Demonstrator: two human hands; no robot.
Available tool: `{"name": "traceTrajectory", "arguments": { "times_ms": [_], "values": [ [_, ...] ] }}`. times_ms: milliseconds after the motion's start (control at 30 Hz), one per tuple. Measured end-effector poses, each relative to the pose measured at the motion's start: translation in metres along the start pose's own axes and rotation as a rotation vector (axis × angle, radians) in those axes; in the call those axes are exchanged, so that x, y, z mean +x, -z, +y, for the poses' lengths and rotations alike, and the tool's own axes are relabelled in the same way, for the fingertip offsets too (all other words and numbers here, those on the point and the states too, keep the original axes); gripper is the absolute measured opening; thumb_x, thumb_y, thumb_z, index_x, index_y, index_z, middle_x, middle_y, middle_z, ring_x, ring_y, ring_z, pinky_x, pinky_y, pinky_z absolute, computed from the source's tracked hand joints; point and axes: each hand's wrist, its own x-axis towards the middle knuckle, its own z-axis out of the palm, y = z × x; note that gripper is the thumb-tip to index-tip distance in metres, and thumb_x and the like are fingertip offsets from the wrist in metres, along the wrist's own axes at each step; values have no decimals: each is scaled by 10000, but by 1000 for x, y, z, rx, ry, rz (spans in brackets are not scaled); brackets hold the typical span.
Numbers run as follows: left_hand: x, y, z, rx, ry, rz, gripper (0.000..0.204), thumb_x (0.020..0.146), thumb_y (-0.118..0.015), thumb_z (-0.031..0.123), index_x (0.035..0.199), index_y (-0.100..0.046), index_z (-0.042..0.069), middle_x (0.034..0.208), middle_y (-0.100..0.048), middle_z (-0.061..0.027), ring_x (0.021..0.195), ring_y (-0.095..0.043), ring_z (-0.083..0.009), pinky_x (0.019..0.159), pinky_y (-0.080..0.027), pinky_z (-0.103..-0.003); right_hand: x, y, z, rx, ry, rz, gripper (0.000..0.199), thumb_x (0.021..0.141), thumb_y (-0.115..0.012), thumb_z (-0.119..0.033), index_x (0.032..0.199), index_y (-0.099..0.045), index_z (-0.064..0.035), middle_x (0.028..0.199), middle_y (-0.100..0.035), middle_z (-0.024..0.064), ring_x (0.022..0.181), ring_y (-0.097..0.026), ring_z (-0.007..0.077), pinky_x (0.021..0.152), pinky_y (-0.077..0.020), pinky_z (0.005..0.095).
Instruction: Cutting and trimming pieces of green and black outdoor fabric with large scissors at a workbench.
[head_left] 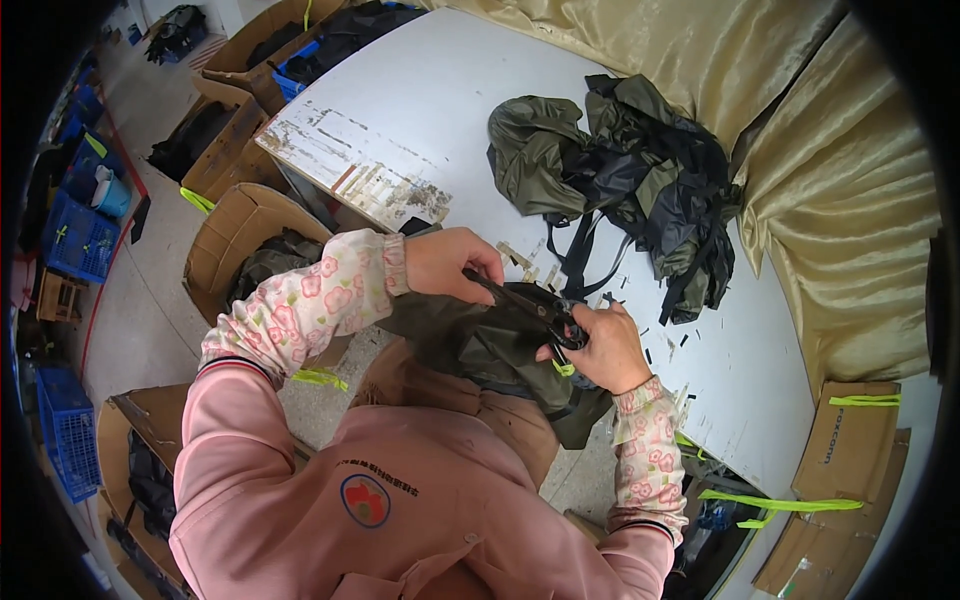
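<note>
An olive-green and black fabric piece (490, 345), thin and shiny like a bag or cover, hangs over my lap at the table's near edge. My left hand (452, 264) pinches its upper edge between thumb and fingers. My right hand (606, 347) is closed around the black handles of a pair of scissors (566, 328). The scissors point left along the fabric's top edge, toward my left fingers. Whether the blades are parted cannot be made out. A small yellow-green tag (563, 368) shows below my right thumb.
A crumpled pile of olive and black fabric with straps (635, 180) lies on the white table (420, 95). Dark scraps (647, 355) are scattered near my right hand. Cardboard boxes (225, 235) of fabric stand left; gold curtains (840, 200) hang right. Blue crates (80, 240) line the far left.
</note>
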Motion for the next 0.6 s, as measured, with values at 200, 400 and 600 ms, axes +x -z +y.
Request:
{"name": "traceTrajectory", "arguments": {
  "times_ms": [200, 400, 600],
  "values": [
    [0, -1, -1, 20, -3, 10, 170, 770, -719, 68, 901, -634, 2, 773, -628, 2, 709, -544, -46, 657, -459, -220, -4, -5, 3, 10, -24, 3, 490, 606, -805, -471, 643, -552, -53, 519, -546, 87, 502, -538, 308, 634, -408, 358],
    [-3, 2, 1, 23, -30, -10, 167, 777, -714, 68, 907, -630, 7, 786, -627, -6, 727, -548, -53, 670, -460, -226, -12, -17, 29, 372, -274, 115, 300, 678, -792, -148, 774, -543, -10, 672, -589, 98, 612, -598, 228, 624, -458, 328],
    [-15, 26, 1, 110, -26, 2, 154, 768, -709, 80, 880, -622, 18, 789, -629, -27, 720, -562, -87, 666, -467, -252, -62, -46, 107, 660, -452, -47, 316, 694, -799, -89, 836, -525, -20, 710, -588, 36, 629, -524, 118, 603, -455, 288]
  ]
}}
